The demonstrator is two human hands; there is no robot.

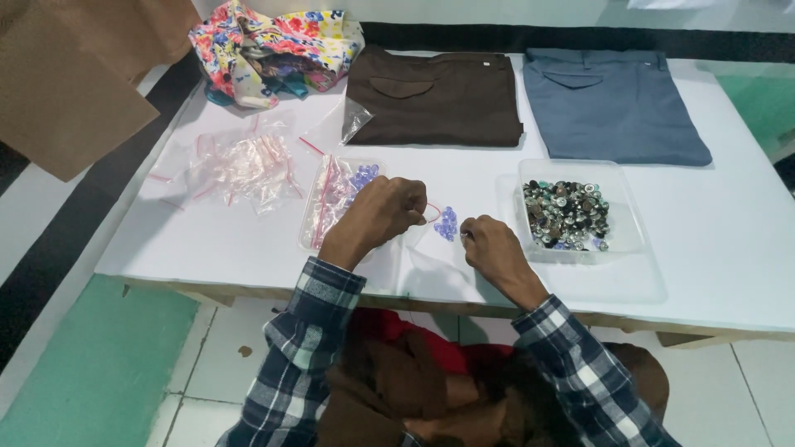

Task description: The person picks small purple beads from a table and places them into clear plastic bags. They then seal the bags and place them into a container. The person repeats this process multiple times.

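Observation:
My left hand (383, 215) and my right hand (489, 247) hold a small clear zip bag (443, 222) between them, just above the white table (720, 248). The bag has a red seal strip and holds several pale blue buttons. My left fingers pinch its top edge; my right fingertips pinch its other side. A clear tray (331, 199) with filled small bags and blue buttons lies under my left hand. To the right of my right hand stands a clear tray of mixed dark and metallic buttons (567, 215).
A heap of empty clear zip bags (240, 165) lies at the left. Folded brown trousers (435, 95) and folded blue-grey trousers (613, 103) lie at the back. A floral cloth bundle (273, 45) sits at the back left. Brown fabric (74, 74) hangs at the upper left.

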